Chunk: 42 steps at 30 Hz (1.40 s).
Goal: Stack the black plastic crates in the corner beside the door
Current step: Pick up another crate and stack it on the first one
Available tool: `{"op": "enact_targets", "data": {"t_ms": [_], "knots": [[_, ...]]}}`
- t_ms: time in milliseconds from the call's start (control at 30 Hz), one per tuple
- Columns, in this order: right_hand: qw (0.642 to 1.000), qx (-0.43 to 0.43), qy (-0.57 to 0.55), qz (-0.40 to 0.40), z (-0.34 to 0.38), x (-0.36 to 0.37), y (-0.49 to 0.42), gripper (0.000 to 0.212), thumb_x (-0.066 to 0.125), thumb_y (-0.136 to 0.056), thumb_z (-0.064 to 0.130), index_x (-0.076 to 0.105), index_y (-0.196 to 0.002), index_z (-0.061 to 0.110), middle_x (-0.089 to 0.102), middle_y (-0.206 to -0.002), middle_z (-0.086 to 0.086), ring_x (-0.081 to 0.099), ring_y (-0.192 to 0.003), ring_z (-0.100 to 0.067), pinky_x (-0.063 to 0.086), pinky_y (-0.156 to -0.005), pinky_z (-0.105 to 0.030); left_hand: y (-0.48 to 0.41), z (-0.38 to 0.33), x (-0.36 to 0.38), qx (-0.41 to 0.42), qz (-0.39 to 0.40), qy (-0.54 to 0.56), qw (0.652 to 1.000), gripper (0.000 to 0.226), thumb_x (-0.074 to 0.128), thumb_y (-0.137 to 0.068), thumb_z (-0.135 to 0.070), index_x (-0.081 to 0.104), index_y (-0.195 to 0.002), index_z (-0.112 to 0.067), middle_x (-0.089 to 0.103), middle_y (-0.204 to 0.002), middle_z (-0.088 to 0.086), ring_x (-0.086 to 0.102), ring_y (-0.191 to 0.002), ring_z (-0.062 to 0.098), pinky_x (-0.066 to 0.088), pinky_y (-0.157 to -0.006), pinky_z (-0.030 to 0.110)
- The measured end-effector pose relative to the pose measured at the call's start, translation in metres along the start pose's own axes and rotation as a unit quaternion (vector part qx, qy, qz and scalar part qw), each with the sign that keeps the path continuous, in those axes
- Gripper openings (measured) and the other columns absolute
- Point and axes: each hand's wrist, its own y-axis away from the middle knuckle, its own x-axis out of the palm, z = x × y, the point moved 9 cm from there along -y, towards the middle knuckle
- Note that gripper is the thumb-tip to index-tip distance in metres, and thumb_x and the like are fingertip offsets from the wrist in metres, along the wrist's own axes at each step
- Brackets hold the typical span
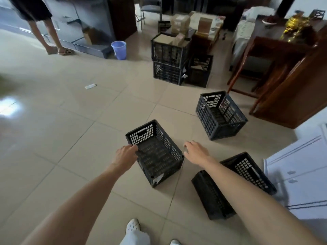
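Bystander's legs point(47, 32): far left at the back, well apart from the action. The risk comes only if the carry route swings that way.
Bucket point(118, 50): standing near the back stack, something to clip with a crate corner.
Left hand point(124, 154): at the left rim of the middle crate, fingertips on or over the edge. I cannot tell whether the grip is closed.
Middle crate point(155, 152): on the tiles between the two hands, open side up and empty. Lifted by one side only, it tips and swings.
Back stack point(168, 62): loaded crates two high. A careless addition there could topple them.
Right hand point(194, 151): fingers loose, just beside the crate's right wall and holding nothing. A late grab means a lopsided lift.
Far crate point(220, 114): tilted on the floor near the wooden table point(283, 68), waiting its turn.
Near crate point(233, 184): under the right forearm, close to the feet and a trip hazard on stepping off.
White panel point(300, 165): far right, possibly the door, so the corner may lie there.
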Motion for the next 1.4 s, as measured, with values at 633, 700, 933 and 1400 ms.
{"op": "enact_targets", "data": {"t_ms": [633, 700, 933, 1400], "knots": [[0.999, -0.043, 0.009, -0.025, 0.279, -0.071, -0.321, 0.037, 0.042, -0.093, 0.018, 0.047, -0.129, 0.017, 0.05, -0.134, -0.003, 0.044, -0.125, -0.026, 0.042, -0.097, -0.038, -0.247, 0.285, -0.143, -0.02, -0.025, -0.017, 0.999, 0.038, 0.055, -0.093, -0.028, 0.052, -0.131, -0.022, 0.06, -0.126, 0.001, 0.055, -0.118, 0.025, 0.042, -0.092, 0.033], [0.999, -0.039, 0.006, -0.029, 0.29, -0.08, -0.354, 0.037, 0.04, -0.092, 0.016, 0.048, -0.128, 0.018, 0.05, -0.134, -0.003, 0.044, -0.124, -0.025, 0.043, -0.096, -0.038, -0.278, 0.302, -0.149, -0.018, -0.022, -0.025, 0.999, 0.037, 0.054, -0.093, -0.027, 0.052, -0.13, -0.022, 0.06, -0.126, 0.001, 0.055, -0.118, 0.024, 0.042, -0.092, 0.034], [0.997, 0.001, -0.049, -0.063, 0.282, -0.118, -0.479, 0.036, 0.039, -0.095, 0.021, 0.045, -0.13, 0.019, 0.048, -0.134, 0.0, 0.044, -0.123, -0.022, 0.047, -0.091, -0.038, -0.418, 0.314, -0.172, 0.015, -0.028, -0.021, 0.999, 0.036, 0.056, -0.093, -0.028, 0.054, -0.129, -0.024, 0.058, -0.131, -0.002, 0.052, -0.122, 0.023, 0.038, -0.096, 0.035], [0.989, 0.072, -0.072, -0.102, 0.214, -0.215, -0.68, 0.036, 0.041, -0.096, 0.022, 0.044, -0.131, 0.016, 0.048, -0.131, -0.002, 0.047, -0.118, -0.023, 0.045, -0.084, -0.034, -0.705, 0.227, -0.24, 0.153, -0.015, 0.009, 0.988, 0.033, 0.055, -0.094, -0.03, 0.055, -0.127, -0.027, 0.059, -0.128, -0.007, 0.053, -0.12, 0.021, 0.037, -0.097, 0.034]]}}
